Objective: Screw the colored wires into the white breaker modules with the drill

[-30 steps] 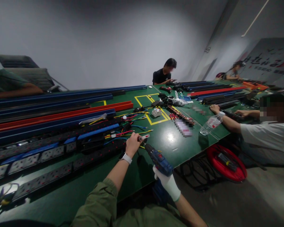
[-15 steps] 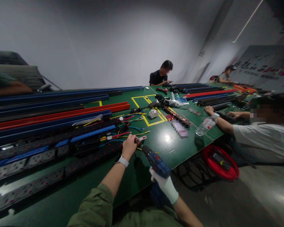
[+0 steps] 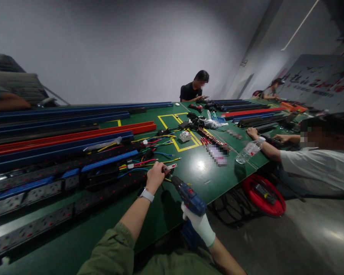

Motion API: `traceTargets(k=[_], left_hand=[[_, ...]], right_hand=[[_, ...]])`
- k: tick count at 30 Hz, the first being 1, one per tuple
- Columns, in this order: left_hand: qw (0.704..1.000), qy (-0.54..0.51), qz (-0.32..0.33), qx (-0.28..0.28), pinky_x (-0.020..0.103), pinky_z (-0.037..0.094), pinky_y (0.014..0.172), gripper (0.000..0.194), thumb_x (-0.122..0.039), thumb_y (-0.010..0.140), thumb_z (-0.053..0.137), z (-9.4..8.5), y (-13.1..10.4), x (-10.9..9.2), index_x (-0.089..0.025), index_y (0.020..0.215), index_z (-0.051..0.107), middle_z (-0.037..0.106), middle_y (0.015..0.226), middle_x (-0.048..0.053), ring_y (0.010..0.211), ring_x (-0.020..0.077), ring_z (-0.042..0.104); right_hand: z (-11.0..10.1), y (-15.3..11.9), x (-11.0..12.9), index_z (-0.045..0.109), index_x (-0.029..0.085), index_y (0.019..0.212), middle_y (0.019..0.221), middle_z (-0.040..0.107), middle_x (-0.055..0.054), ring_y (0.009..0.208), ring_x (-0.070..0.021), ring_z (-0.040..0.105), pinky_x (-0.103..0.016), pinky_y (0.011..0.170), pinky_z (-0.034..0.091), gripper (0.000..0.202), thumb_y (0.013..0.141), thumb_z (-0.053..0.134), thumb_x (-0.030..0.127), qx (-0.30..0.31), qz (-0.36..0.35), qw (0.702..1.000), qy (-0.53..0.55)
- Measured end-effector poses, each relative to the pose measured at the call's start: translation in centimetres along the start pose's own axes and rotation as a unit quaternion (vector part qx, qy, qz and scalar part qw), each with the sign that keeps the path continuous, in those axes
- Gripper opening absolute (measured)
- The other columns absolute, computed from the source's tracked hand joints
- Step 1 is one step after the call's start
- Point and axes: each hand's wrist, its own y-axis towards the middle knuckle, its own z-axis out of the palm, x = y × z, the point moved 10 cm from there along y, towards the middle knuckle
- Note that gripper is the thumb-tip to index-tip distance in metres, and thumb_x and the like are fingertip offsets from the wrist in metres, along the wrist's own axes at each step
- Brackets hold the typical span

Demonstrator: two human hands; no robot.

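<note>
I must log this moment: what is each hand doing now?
Left hand: closed, holding small white part.
Right hand, white-gloved: closed, holding blue-black drill.

Drill bit [image 3: 171,178] too blurred to discern.

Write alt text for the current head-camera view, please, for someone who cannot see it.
A white-gloved right hand holds a blue power drill toward a small white part in the bare left hand, over a green table with power strips and coloured wires.

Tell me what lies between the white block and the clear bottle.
Head view: between the white block and clear bottle lie red pieces, copper-coloured strips and a pale, pixelated item.
</note>
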Motion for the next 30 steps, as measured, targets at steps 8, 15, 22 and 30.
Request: traceTargets(k=[8,15,22,30], left_hand=[[1.0,-0.001,-0.001,0.008,0.027,0.039,0.066,0.02,-0.046,0.089,0.064,0.22,0.2,0.23,-0.028,0.1,0.067,0.061,0.107,0.002,0.088,0.0172,0.064],[1.0,-0.002,0.006,-0.001,0.027,0.038,0.065,0.023,-0.049,0.09,0.063,0.17,0.29,0.24,-0.028,0.099,0.067,0.061,0.106,0.002,0.087,0.0175,0.064],[1.0,0.004,-0.003,0.009,0.027,0.037,0.065,0.023,-0.048,0.09,0.062,0.26,0.34,0.31,-0.028,0.1,0.067,0.061,0.107,0.003,0.087,0.0178,0.063],[1.0,-0.006,-0.006,0.011,0.028,0.038,0.066,0.025,-0.049,0.09,0.063,0.06,0.32,0.22,-0.027,0.1,0.066,0.061,0.106,0.003,0.087,0.0174,0.063]], right_hand=[[0.19,0.27,-0.38,0.072,0.017,0.092,0.066,0.065,0.0,0.057,-0.0144,0.059,-0.028,0.064,0.05,0.03,0.087,0.07,0.047,0.02,-0.002,0.999,0.036],[0.04,0.21,-0.54,0.067,0.017,0.079,0.059,0.059,0.002,0.057,-0.0138,0.056,-0.028,0.068,0.049,0.031,0.085,0.072,0.047,0.008,0.008,1.0,0.02],[0.27,0.37,-0.76,0.068,0.017,0.085,0.063,0.062,0.001,0.058,-0.0142,0.057,-0.028,0.067,0.049,0.031,0.087,0.069,0.049,0.032,0.011,0.999,0.007],[0.2,0.15,-0.58,0.067,0.018,0.086,0.062,0.059,0.002,0.059,-0.0142,0.056,-0.029,0.072,0.049,0.029,0.089,0.068,0.046,0.026,0.017,1.0,0.003]])
